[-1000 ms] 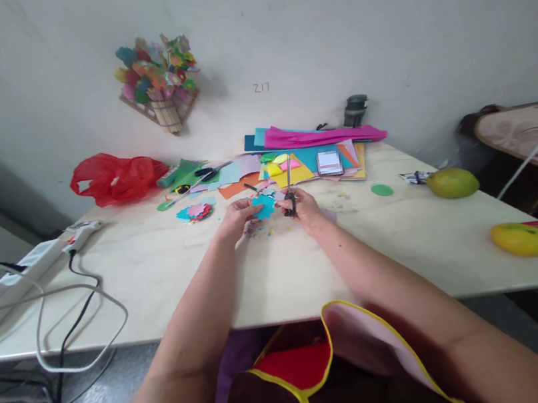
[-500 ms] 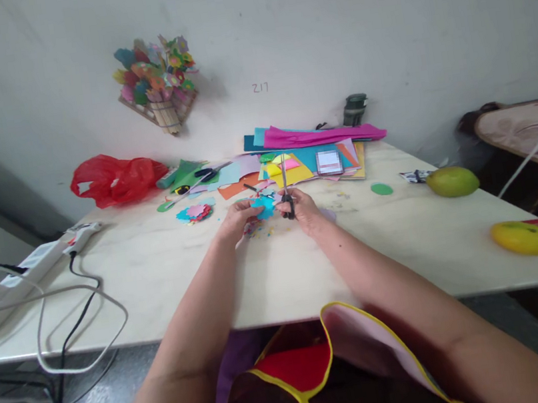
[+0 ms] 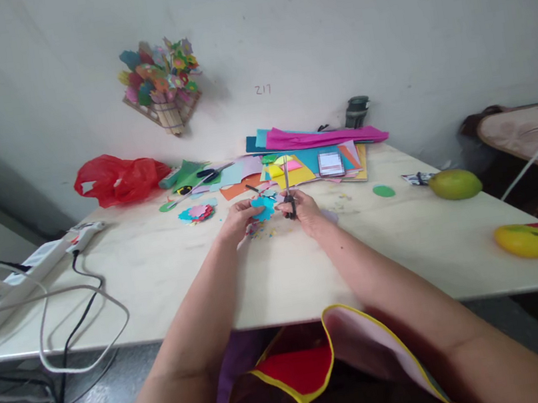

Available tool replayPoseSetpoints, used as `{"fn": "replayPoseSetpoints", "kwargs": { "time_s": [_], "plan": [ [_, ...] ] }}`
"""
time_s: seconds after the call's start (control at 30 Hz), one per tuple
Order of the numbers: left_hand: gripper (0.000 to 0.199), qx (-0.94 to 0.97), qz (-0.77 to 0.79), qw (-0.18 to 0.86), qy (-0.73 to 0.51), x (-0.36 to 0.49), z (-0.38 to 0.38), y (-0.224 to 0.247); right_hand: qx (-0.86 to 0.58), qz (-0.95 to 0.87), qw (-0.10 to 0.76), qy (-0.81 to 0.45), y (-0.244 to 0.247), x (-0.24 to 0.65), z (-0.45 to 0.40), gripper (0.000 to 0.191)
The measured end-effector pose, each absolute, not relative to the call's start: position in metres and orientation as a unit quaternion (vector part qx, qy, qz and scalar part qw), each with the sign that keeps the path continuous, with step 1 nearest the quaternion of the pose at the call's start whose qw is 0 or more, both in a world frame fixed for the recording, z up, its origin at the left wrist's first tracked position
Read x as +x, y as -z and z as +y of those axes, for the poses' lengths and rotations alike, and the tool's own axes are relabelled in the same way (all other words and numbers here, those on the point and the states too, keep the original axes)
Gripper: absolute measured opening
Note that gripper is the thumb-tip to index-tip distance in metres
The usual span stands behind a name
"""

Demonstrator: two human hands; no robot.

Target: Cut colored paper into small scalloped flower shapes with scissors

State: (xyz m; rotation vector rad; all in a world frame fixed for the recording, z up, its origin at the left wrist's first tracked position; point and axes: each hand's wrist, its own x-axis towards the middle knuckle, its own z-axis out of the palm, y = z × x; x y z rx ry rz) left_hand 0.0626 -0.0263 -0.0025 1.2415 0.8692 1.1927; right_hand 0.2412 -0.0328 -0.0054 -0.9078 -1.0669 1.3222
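Note:
Between my hands is a blue paper flower [image 3: 263,208] with a scalloped edge. My left hand [image 3: 238,221] pinches its left side. Black-handled scissors [image 3: 290,200] are in my right hand [image 3: 307,212], their blades pointing up and away from me. The right fingertips are beside the flower's right edge; whether they also grip it is too small to tell. Small paper scraps [image 3: 264,232] lie on the table just below the flower. To the left rests a pile of blue, pink and red paper flowers [image 3: 198,212].
Coloured sheets [image 3: 295,172], a phone [image 3: 331,164] and more scissors [image 3: 208,174] lie at the back of the table [image 3: 281,280]. A red bag [image 3: 119,179] is back left, cables and a power strip [image 3: 31,270] left, two mangoes [image 3: 456,183] right.
The whole view has shifted slightly, with the background a little lower and further right. Both hands keep nearly the same pose around the blue flower and scissors.

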Motion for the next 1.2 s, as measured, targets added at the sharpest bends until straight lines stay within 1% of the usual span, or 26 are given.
{"fn": "replayPoseSetpoints", "kwargs": {
  "time_s": [0.27, 0.47, 0.57, 0.73, 0.97, 1.2],
  "plan": [
    [0.023, 0.554, 0.392, 0.562, -0.473, 0.066, -0.032, -0.001, -0.38, -0.462, 0.565, -0.568, 0.005, 0.24, -0.035, 0.046],
    [0.023, 0.51, 0.38, 0.567, -0.524, 0.068, -0.031, -0.003, -0.39, -0.48, 0.548, -0.563, 0.004, 0.24, -0.036, 0.045],
    [0.024, 0.487, 0.375, 0.558, -0.558, 0.067, -0.028, -0.001, -0.398, -0.5, 0.518, -0.569, 0.004, 0.242, -0.037, 0.045],
    [0.027, 0.458, 0.369, 0.558, -0.585, 0.064, -0.027, -0.001, -0.404, -0.546, 0.451, -0.579, 0.005, 0.245, -0.039, 0.036],
    [0.027, 0.427, 0.359, 0.562, -0.611, 0.064, -0.026, 0.0, -0.37, -0.621, 0.396, -0.566, 0.004, 0.249, -0.041, 0.035],
    [0.025, 0.421, 0.346, 0.573, -0.612, 0.064, -0.024, 0.001, -0.365, -0.648, 0.381, -0.549, 0.003, 0.249, -0.041, 0.035]
  ]
}}
